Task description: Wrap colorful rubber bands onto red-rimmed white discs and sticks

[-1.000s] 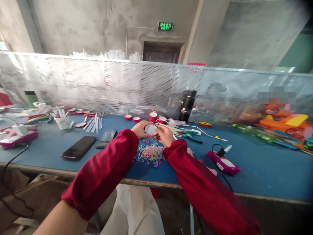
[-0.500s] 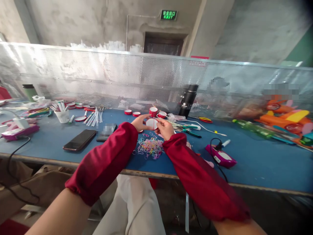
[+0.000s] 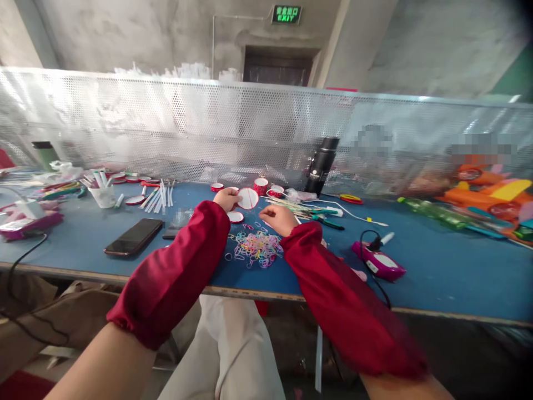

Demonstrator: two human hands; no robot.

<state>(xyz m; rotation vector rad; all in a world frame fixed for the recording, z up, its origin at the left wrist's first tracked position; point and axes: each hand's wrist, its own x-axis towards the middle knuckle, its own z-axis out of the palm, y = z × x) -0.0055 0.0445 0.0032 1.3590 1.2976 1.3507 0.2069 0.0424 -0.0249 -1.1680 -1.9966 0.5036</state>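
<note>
My left hand [image 3: 227,199] pinching the white disc [image 3: 248,198], my right hand [image 3: 278,218] loosely curled, holding nothing, just above the bands [image 3: 254,248] on the table [image 3: 437,272]

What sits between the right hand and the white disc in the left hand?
Nothing visible. The left hand holds the white disc above the blue table; the right hand is apart from it, with only open air between. The rubber bands lie nearer the person.
</note>
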